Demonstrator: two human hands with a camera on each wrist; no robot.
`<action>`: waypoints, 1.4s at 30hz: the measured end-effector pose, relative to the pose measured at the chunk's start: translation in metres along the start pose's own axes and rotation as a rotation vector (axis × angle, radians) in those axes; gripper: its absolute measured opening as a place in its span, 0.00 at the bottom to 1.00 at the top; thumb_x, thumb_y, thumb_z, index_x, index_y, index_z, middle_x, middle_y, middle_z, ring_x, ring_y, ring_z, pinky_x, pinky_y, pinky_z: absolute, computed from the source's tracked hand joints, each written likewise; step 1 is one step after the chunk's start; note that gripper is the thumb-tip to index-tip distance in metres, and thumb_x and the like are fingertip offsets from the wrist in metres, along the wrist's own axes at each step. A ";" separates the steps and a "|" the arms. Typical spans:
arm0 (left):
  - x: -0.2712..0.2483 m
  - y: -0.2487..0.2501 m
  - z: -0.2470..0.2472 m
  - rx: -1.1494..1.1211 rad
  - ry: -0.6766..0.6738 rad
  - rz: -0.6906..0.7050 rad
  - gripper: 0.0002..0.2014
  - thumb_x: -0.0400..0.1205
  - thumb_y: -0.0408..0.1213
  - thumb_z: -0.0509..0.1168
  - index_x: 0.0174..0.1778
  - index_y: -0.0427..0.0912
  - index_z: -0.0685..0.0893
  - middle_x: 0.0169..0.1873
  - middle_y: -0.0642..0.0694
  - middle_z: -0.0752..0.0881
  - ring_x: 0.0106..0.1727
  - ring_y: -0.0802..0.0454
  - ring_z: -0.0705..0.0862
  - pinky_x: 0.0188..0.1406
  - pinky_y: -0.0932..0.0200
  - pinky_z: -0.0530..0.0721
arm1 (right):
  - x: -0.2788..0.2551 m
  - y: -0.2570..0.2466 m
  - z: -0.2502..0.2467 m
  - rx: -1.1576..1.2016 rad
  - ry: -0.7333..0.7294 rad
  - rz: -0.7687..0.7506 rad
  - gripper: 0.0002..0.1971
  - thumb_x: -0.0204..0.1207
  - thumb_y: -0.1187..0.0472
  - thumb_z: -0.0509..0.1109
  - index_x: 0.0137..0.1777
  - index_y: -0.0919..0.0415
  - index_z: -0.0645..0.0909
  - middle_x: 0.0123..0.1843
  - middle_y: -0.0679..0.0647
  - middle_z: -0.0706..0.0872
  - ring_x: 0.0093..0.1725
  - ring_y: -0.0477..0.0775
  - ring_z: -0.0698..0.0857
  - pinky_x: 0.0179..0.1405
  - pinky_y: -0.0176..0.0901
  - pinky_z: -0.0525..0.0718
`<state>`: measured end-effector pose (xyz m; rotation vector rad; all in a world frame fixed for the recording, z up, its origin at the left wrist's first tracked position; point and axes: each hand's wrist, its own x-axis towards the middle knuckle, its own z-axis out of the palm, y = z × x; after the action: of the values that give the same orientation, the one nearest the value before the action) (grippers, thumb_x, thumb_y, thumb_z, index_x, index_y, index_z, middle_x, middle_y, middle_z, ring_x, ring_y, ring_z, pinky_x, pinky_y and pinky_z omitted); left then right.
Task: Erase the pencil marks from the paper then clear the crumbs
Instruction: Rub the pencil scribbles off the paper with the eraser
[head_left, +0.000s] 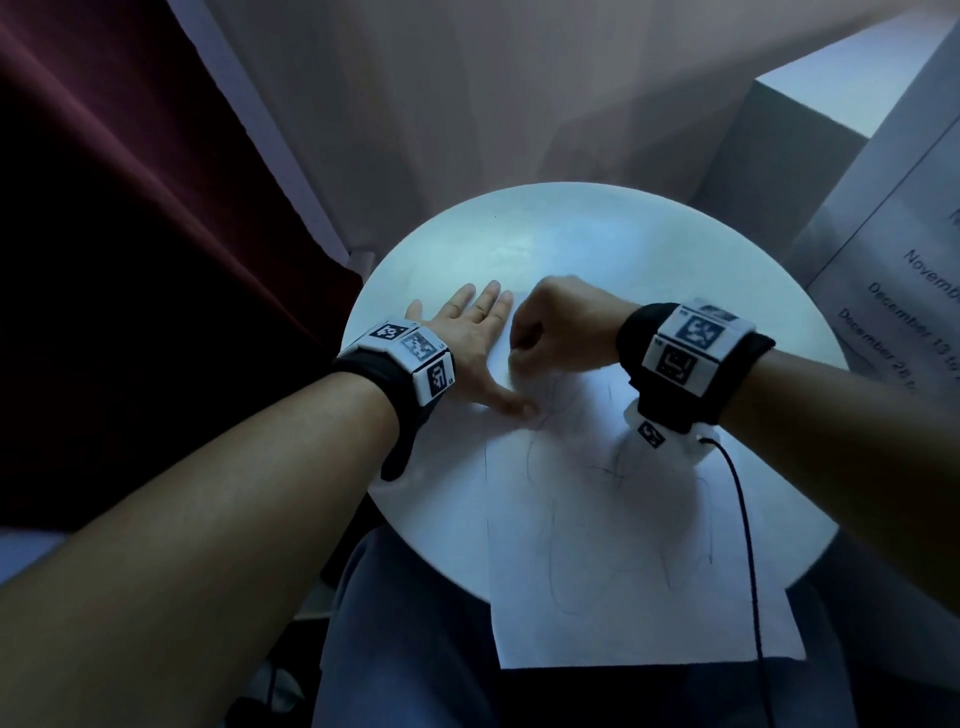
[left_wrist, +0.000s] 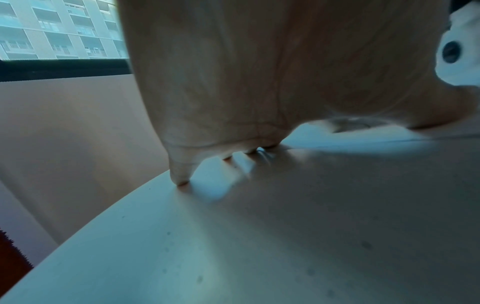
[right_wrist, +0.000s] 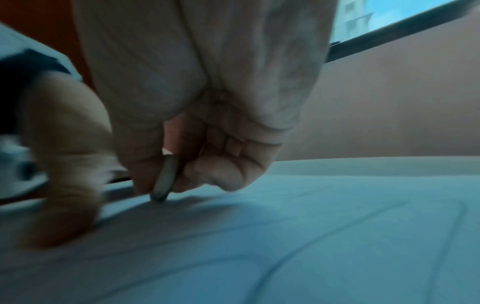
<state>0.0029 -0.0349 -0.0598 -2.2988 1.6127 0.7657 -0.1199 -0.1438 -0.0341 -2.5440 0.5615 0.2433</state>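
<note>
A white sheet of paper (head_left: 613, 545) with looping pencil lines lies on the round white table (head_left: 545, 234), its near end hanging over the table's edge. My left hand (head_left: 478, 332) lies flat with straight fingers, holding down the paper's far left corner, thumb (head_left: 511, 405) on the sheet. My right hand (head_left: 561, 327) is curled just right of it and pinches a small grey eraser (right_wrist: 166, 181), whose tip touches the paper (right_wrist: 311, 236). In the left wrist view the left hand's fingertips (left_wrist: 179, 179) press on the table (left_wrist: 182, 246).
A dark red curtain (head_left: 130, 234) hangs on the left. A printed sheet with dates (head_left: 904, 280) leans at the right over a grey block (head_left: 779, 150). A black cable (head_left: 748, 545) runs from my right wrist across the paper. My lap is below the table.
</note>
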 end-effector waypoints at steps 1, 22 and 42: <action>0.000 0.000 0.000 0.000 0.003 0.000 0.70 0.60 0.82 0.65 0.85 0.55 0.29 0.84 0.59 0.29 0.86 0.55 0.31 0.80 0.29 0.40 | -0.005 -0.004 0.003 -0.006 -0.070 -0.017 0.03 0.65 0.55 0.76 0.36 0.54 0.88 0.34 0.50 0.89 0.36 0.50 0.87 0.37 0.45 0.87; 0.003 -0.004 0.003 0.002 -0.002 0.012 0.73 0.56 0.84 0.65 0.84 0.56 0.27 0.84 0.59 0.27 0.85 0.54 0.30 0.80 0.28 0.39 | -0.014 -0.007 0.004 -0.005 -0.108 -0.041 0.05 0.66 0.55 0.77 0.33 0.51 0.85 0.33 0.47 0.87 0.35 0.49 0.86 0.36 0.42 0.84; -0.001 0.000 0.000 0.008 -0.020 0.003 0.73 0.56 0.84 0.66 0.84 0.55 0.26 0.83 0.59 0.26 0.85 0.53 0.30 0.79 0.27 0.39 | -0.013 0.000 0.001 -0.051 -0.131 -0.039 0.06 0.67 0.53 0.76 0.33 0.51 0.83 0.31 0.44 0.85 0.32 0.44 0.82 0.32 0.38 0.80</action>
<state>0.0029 -0.0342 -0.0595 -2.2765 1.6084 0.7784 -0.1319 -0.1393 -0.0313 -2.5621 0.4608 0.4117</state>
